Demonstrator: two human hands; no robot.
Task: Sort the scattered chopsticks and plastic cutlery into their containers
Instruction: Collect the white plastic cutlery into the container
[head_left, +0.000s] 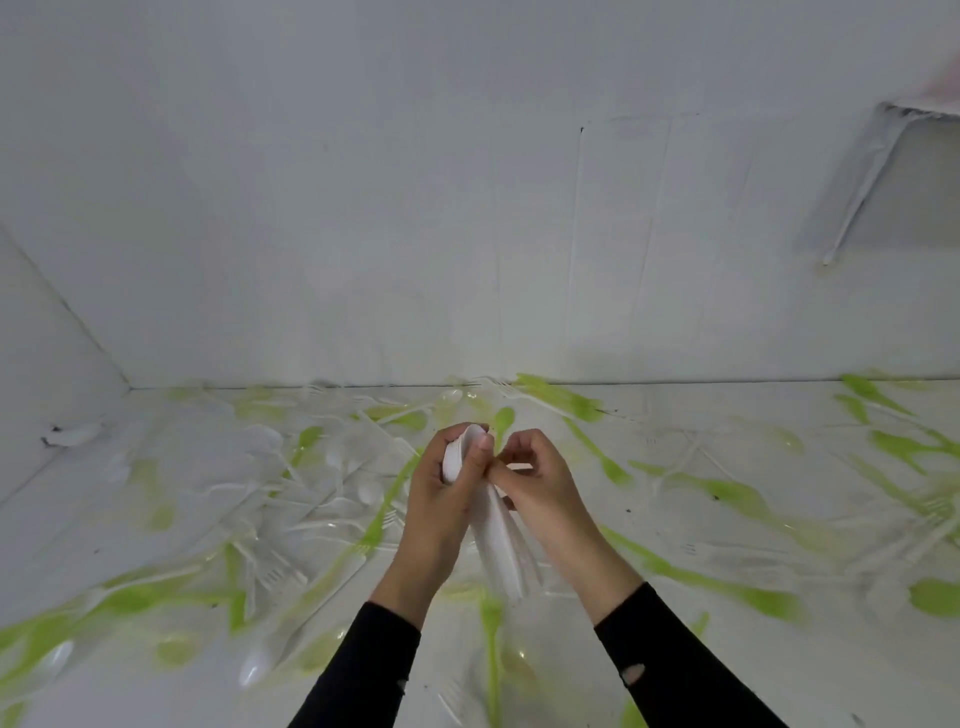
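I gripped the nested stack of white plastic spoons in left hand, right hand fingers pinching its handles; I reckoned alignment mattered before binning.

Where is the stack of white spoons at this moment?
Head view, centre: the stack of white spoons is gripped by the left hand and pinched by the right hand, above the scattered green cutlery.
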